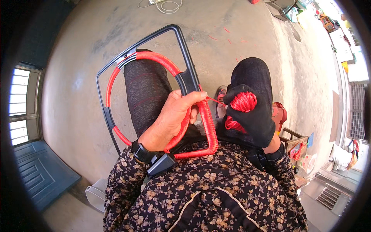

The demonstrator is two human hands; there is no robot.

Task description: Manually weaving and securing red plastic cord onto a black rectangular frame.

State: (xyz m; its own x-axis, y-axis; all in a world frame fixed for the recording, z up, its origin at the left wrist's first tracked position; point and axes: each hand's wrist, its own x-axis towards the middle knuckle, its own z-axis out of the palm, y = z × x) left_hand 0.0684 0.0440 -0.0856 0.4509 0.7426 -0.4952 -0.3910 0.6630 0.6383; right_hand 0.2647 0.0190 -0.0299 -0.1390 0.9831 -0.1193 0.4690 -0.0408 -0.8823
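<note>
Over the person's left thigh (148,83) lies a black frame (187,52) with an inner ring, partly wrapped in red cord. The bare left hand (170,118) has its fingers closed on the frame's near, wrapped side, thumb on top. Gloved in black, the right hand (259,125) curls its fingers around a bundle of red cord (244,102); one strand (216,101) stretches between both hands. Beyond the knees, red scraps (213,38) lie on the floor (216,15).

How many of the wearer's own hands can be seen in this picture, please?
2: the bare left hand grips the red-wrapped side of the black frame, and the black-gloved right hand holds a red cord bundle.
</note>
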